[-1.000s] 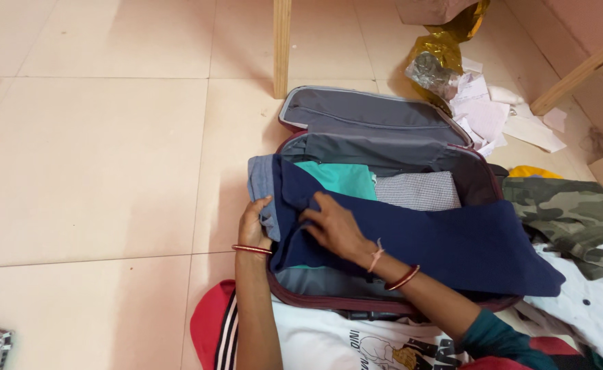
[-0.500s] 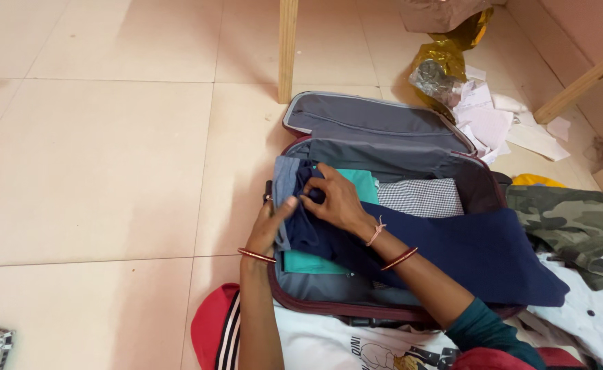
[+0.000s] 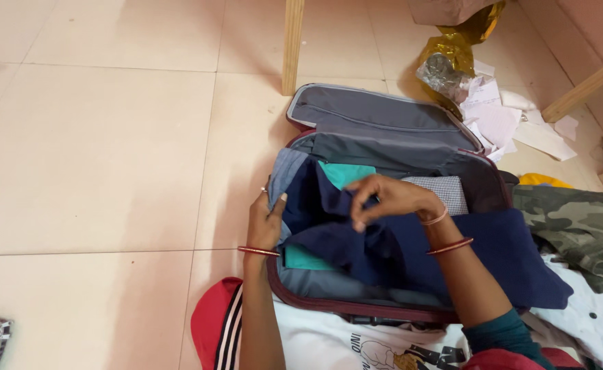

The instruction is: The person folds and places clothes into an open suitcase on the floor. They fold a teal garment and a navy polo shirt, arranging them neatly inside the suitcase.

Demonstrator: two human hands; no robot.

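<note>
Suitcase, open, maroon-trimmed soft shell with grey lining (image 3: 356, 301), sits on the pale tiled floor (image 3: 96, 151) right in front of you, lid (image 3: 377, 113) flipped back against a wooden leg (image 3: 292, 44).

Across it lies the navy blue cloth garment (image 3: 493, 253). Its long axis runs left to right: one end is bunched over the left half of the case, and the other end trails out over the right rim toward the camouflage-print clothing (image 3: 575, 219) and white garment (image 3: 582, 308) heaped there.

Your right hand (image 3: 390, 199) is the one on it, fingers curled shut, pinching a raised fold near the middle of the case, so the bulk of the fabric lies to the right of and below that grip. Your left hand (image 3: 266, 223) is at the left rim, fingers fairly flat and only loosely closed against the greyish-blue denim edge (image 3: 282, 179), thumb up by the navy cloth; whether it pinches anything you cannot tell.

Fabric looks soft, limp and creased where lifted.

Under it are a folded teal shirt (image 3: 346, 173) and a small-check grey cloth (image 3: 448, 188).

Scattered papers (image 3: 500, 120) and a crumpled gold foil bag (image 3: 452, 48) lie beyond the lid.
</note>
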